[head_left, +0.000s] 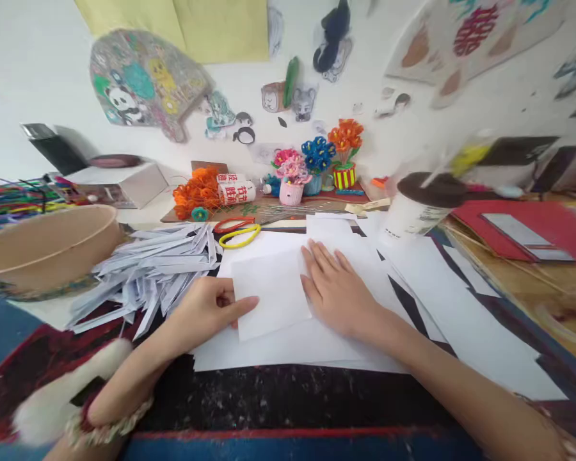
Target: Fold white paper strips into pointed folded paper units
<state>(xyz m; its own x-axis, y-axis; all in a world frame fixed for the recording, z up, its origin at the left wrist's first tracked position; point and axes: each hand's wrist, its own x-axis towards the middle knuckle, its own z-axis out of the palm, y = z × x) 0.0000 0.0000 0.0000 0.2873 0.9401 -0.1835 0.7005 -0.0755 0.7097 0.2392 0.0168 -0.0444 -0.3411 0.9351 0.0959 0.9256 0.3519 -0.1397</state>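
While left hand (211, 310) pinches the near-square paper sheet (269, 294) by its edge, right hand (338, 291) presses it open-palmed.

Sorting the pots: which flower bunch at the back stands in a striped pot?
The upright orange bunch, far right; its pot is striped, the pink bunch and blue bunch have plain pots.

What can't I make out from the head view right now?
All in the head view:
- Left hand: fingertips hidden under the small white sheet it pinches.
- Right hand: lies flat, covering the sheet's right edge.
- Lidded cup: blurred, print unreadable.
- Tan bowl: inside hidden by its wall.
- Can: lettering too small.
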